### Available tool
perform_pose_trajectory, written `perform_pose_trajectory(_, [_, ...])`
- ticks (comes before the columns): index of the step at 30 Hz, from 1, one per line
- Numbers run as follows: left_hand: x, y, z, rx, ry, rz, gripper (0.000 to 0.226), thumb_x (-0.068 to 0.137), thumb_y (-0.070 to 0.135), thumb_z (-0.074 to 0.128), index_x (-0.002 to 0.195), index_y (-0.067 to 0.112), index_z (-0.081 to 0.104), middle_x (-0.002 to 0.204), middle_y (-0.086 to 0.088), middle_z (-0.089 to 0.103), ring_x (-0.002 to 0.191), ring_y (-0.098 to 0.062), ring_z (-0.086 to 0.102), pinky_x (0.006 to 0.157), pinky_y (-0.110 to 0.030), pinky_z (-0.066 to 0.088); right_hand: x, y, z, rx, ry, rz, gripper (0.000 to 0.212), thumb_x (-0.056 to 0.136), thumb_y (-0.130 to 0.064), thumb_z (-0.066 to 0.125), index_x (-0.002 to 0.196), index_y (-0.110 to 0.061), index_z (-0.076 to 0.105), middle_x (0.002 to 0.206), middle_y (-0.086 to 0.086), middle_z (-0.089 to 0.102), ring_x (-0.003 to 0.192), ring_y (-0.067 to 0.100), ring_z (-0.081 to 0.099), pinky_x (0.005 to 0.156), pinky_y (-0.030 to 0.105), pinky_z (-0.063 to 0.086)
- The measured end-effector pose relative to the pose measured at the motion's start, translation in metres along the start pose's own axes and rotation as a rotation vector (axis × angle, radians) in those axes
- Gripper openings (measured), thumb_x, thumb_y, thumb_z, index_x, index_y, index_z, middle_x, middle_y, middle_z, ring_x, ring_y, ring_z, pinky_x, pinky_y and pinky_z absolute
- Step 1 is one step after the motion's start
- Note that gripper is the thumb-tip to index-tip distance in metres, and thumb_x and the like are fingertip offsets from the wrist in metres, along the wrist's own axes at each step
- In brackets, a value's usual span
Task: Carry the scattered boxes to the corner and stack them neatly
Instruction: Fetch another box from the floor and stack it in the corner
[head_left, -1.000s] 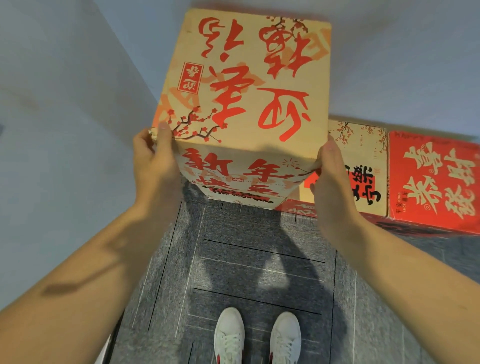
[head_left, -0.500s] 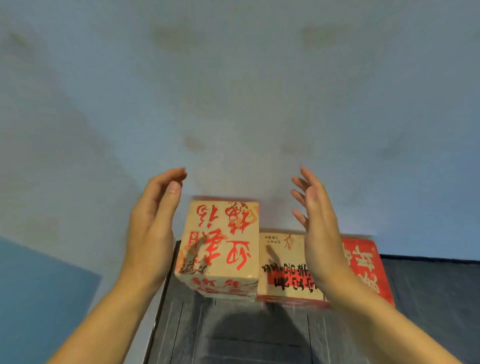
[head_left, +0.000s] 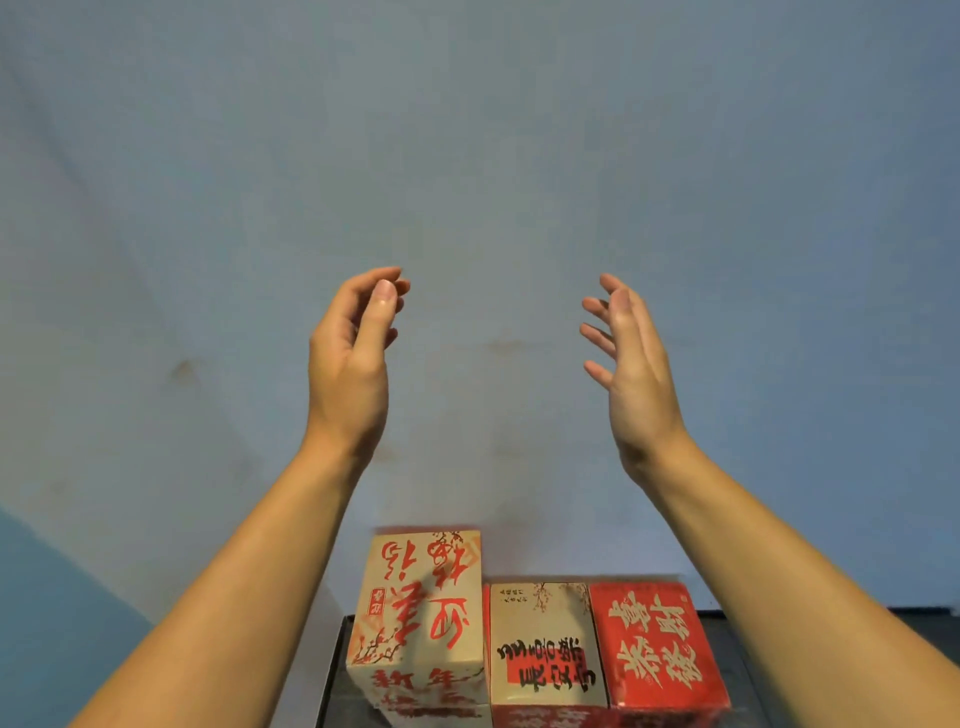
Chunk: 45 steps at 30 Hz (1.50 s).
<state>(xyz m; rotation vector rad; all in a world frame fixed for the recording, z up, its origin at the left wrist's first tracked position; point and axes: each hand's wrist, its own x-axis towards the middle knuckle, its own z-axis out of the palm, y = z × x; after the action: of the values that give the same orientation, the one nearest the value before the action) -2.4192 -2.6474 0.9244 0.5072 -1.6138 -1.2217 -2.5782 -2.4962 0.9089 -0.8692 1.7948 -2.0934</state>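
Two empty hands are hovering raised, palms facing each other.
Left hand (head_left: 347, 364) is curling loosely, holding nothing; right hand (head_left: 631, 364) is spreading its fingers, holding nothing. Well below them, the tall cream box (head_left: 421, 623) is standing upright by the wall (head_left: 467, 156), touching the cream-and-black box (head_left: 543, 644); the red box (head_left: 657, 644) is sitting beneath the right forearm.

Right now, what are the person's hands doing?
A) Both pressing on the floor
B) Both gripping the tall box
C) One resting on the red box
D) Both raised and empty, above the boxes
D: the left hand and right hand are up in front of the wall, open and holding nothing, while the tall box stands below them beside the red box.
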Motion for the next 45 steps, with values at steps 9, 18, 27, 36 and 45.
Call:
perform_pose_trajectory(9, [0.031,-0.008,0.017,-0.065,-0.027,0.020,0.033,0.098,0.046,0.052,0.118,0.026,0.069,0.118,0.008,0.075,0.119,-0.011,0.068,0.102,-0.035,0.054,0.019,-0.016,-0.006,-0.019,0.076,-0.046,0.066,0.091,-0.066,0.039,0.149,-0.036,0.048,0.149,-0.009,0.055,0.136,0.003,0.054,0.122,0.044,0.039])
perform_pose_trajectory(18, [0.089,-0.059,0.056,-0.207,-0.248,-0.029,0.033,0.096,0.050,0.053,0.117,0.029,0.069,0.117,0.009,0.075,0.120,-0.015,0.068,0.099,-0.035,0.053,0.037,-0.003,0.000,-0.108,0.303,-0.034,0.061,0.091,-0.063,0.037,0.142,-0.035,0.052,0.137,-0.010,0.062,0.129,0.003,0.058,0.110,0.036,0.046])
perform_pose_trajectory(27, [0.064,-0.077,0.150,-0.376,-0.601,-0.072,0.035,0.101,0.045,0.051,0.122,0.024,0.068,0.119,0.005,0.074,0.118,-0.015,0.069,0.094,-0.030,0.053,-0.016,-0.005,-0.049,-0.256,0.654,-0.030,0.059,0.092,-0.070,0.035,0.138,-0.037,0.055,0.136,-0.011,0.064,0.128,0.000,0.059,0.114,0.039,0.045])
perform_pose_trajectory(36, [-0.089,0.001,0.258,-0.600,-1.059,-0.075,0.037,0.104,0.042,0.046,0.125,0.021,0.068,0.121,0.003,0.074,0.117,-0.014,0.069,0.092,-0.028,0.053,-0.178,-0.059,-0.138,-0.383,1.148,-0.032,0.063,0.091,-0.072,0.035,0.139,-0.037,0.057,0.136,-0.012,0.066,0.130,-0.001,0.057,0.120,0.040,0.039])
perform_pose_trajectory(45, [-0.272,0.120,0.283,-0.790,-1.401,0.021,0.035,0.103,0.042,0.050,0.122,0.020,0.069,0.116,0.007,0.075,0.117,-0.017,0.068,0.103,-0.038,0.054,-0.360,-0.127,-0.194,-0.421,1.496,-0.150,0.074,0.078,-0.081,0.035,0.138,-0.041,0.054,0.135,-0.014,0.066,0.129,-0.003,0.057,0.119,0.037,0.034])
